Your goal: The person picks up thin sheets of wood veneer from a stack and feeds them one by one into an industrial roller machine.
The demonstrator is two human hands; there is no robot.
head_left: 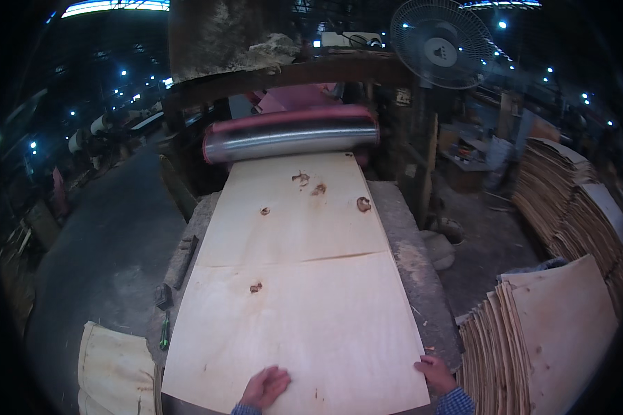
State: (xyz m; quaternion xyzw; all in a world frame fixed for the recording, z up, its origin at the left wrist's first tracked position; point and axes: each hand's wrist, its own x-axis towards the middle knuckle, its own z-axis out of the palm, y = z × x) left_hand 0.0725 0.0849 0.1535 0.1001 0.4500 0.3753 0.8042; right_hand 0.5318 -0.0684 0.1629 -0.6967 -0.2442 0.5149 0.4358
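Veneer: a long, pale, thin wooden veneer sheet (294, 290) with dark knot marks lies flat along the grey worktable (412, 256), running from the near edge up to the roller; a faint seam crosses it about midway.
Worktable: the grey, dusty table surface shows as a strip on each side of the sheet, wider on the right.
Stacks at right: a pile of pale curved veneer sheets (547, 339) stands just beside the table's right near corner, and a taller stack of the same material (574, 200) rises farther back, well apart from the table.
Roller: a shiny metal cylinder with red ends (291, 135) lies across the far end of the sheet, whose far edge meets it.
Fan: a round caged pedestal fan (439, 43) hangs above and to the right of the roller.
Sheet at left: a pale, stained sheet piece (114, 373) lies low beside the table's left near corner.
Left hand: the left hand (265, 387) rests palm down on the near end of the long sheet, fingers spread and gripping nothing.
Right hand: the right hand (436, 374) lies on the sheet's near right corner, fingers curled over the edge; whether it pinches the sheet cannot be told.
Small tool: a green-handled tool (165, 330) lies on the table's left strip.
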